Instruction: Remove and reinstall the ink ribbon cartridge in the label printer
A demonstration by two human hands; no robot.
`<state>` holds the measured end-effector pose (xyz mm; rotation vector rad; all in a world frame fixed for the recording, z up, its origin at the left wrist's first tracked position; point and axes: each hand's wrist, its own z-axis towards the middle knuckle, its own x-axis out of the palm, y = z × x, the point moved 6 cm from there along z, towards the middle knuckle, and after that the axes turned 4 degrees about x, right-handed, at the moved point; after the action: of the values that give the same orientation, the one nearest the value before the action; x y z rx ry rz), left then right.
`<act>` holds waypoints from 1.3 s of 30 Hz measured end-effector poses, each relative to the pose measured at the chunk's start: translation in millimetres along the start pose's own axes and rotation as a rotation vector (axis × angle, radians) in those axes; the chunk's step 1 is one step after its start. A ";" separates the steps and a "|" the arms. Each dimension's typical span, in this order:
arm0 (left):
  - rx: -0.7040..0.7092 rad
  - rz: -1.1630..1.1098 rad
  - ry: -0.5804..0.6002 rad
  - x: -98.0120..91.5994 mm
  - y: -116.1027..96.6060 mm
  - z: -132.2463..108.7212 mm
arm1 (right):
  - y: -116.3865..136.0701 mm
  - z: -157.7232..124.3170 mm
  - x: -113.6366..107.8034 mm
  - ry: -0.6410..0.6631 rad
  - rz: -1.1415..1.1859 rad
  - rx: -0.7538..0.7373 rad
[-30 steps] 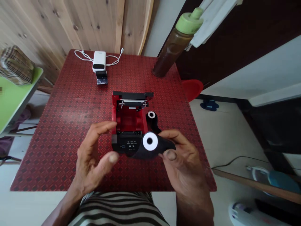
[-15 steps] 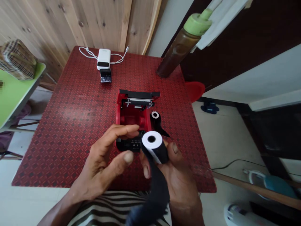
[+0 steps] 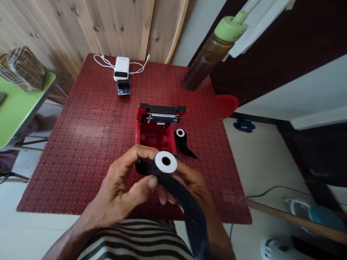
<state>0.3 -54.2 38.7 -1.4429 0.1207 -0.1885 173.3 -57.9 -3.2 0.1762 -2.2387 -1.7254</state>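
Note:
Between my hands is a black paper roll (image 3: 166,162) with a white end face and a dark core hole, a loose black strip hanging toward my lap. My left hand (image 3: 127,184) pinches its left side with thumb and fingers. My right hand (image 3: 196,187) closes on it from the right, partly hidden behind the strip. Just beyond stands a red and black receipt printer (image 3: 154,131), its lid raised and its red bay exposed; my hands cover its front. A second, smaller black roll (image 3: 180,133) stands at the printer's right with its tail on the table.
The red patterned table (image 3: 81,144) carries a white power bank (image 3: 121,66) with a cable, a black strip piece (image 3: 124,87) and a tall green-capped bottle (image 3: 208,54). A green table (image 3: 21,112) with a plaid bag (image 3: 25,68) is at left. A red stool (image 3: 227,105) shows at right.
The roll has moved slightly left and turned, so its strip swings out to the right. My left hand has closed onto it; it was apart before.

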 end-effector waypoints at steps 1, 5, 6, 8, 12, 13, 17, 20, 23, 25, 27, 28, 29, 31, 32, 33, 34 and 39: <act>0.000 0.043 -0.023 -3.5 -1.5 -0.6 | 8.9 -1.8 -9.9 -0.060 -0.066 -0.013; 0.052 0.265 0.016 -9.6 -12.7 4.1 | 65.8 -13.9 -41.8 -0.358 -0.380 -0.257; 0.060 0.306 0.046 -8.6 -14.7 6.3 | 79.5 -15.9 -39.8 -0.348 -0.473 -0.340; 0.070 0.357 0.099 -5.0 -16.4 9.8 | 97.8 -16.4 -24.6 -0.211 -0.671 -0.475; 0.032 0.353 0.111 -1.5 -9.1 8.7 | 103.5 -11.8 5.2 0.025 -0.997 -0.607; 0.009 0.328 0.096 -2.5 -5.8 7.1 | 102.0 -9.9 8.1 0.044 -1.049 -0.611; -0.017 0.272 0.053 -9.2 2.8 3.9 | 95.1 -2.2 9.7 0.107 -1.113 -0.543; 0.016 0.318 0.092 -9.5 5.4 6.3 | 92.9 2.7 8.1 0.137 -1.132 -0.487; 0.034 0.324 0.095 -8.3 6.6 9.8 | 94.3 5.9 7.5 0.137 -1.133 -0.491; 0.040 0.322 0.082 -8.3 5.8 12.4 | 96.5 7.5 7.4 0.121 -1.130 -0.521; 0.049 0.327 0.071 -10.5 4.0 15.7 | 96.7 10.9 6.4 0.117 -1.126 -0.533; 0.057 0.336 0.056 -13.3 3.2 17.8 | 95.9 13.6 5.4 0.114 -1.125 -0.536; 0.070 0.348 0.025 -17.7 2.8 20.3 | 95.0 17.1 4.0 0.101 -1.131 -0.545; 0.091 0.373 -0.093 -31.0 4.9 25.4 | 90.5 26.8 -0.2 0.044 -1.181 -0.557; 0.090 0.384 -0.167 -38.5 8.2 27.8 | 86.8 32.7 -2.0 0.009 -1.228 -0.556; 0.079 0.392 -0.240 -45.3 13.1 29.8 | 82.0 38.9 -3.2 -0.020 -1.285 -0.547; 0.064 0.396 -0.291 -50.1 19.1 31.7 | 76.7 45.0 -3.7 -0.042 -1.346 -0.531; -0.001 0.355 -0.308 -50.4 47.2 38.5 | 54.7 66.3 1.5 -0.028 -1.554 -0.420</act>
<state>-38.9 -1.2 -4.8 -1.4104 0.1218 0.3235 156.0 17.4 34.4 2.1802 -1.5365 -2.6678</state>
